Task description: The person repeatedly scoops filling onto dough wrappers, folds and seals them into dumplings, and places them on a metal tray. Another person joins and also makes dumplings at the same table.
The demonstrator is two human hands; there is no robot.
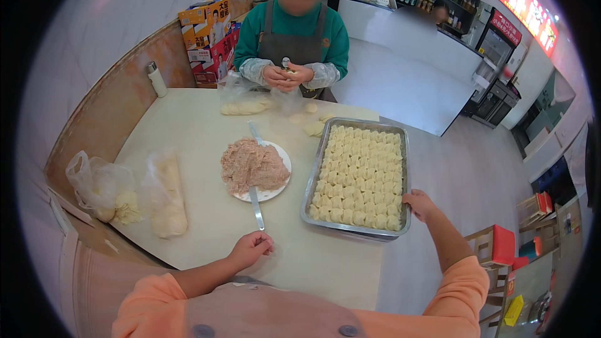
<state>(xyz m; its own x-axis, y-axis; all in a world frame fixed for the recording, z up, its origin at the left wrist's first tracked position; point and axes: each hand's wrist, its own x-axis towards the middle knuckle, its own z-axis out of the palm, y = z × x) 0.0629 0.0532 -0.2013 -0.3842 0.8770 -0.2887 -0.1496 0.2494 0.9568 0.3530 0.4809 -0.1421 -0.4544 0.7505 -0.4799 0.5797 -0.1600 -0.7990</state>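
My right hand (pixel 421 204) grips the right rim of a metal tray (pixel 309 192). Rows of folded dumplings (pixel 359 178) fill the tray. Low over the table's near side, my left hand (pixel 251 249) has its fingers curled together, with nothing visible in them. Just beyond it lies the near metal spatula (pixel 256 209), its other end under a mound of ground meat filling (pixel 253 164). The filling is heaped on a white plate (pixel 284 159). A second spatula (pixel 255 131) sticks out from the mound's far side.
Opposite me, a person in a green sweater (pixel 293 33) holds a small piece with both hands. Bagged dough (pixel 168 197), a plastic bag (pixel 101 180), dough wrappers (pixel 127 209) and a white bottle (pixel 157 80) stand left. More dough (pixel 246 105) lies at the table's far edge.
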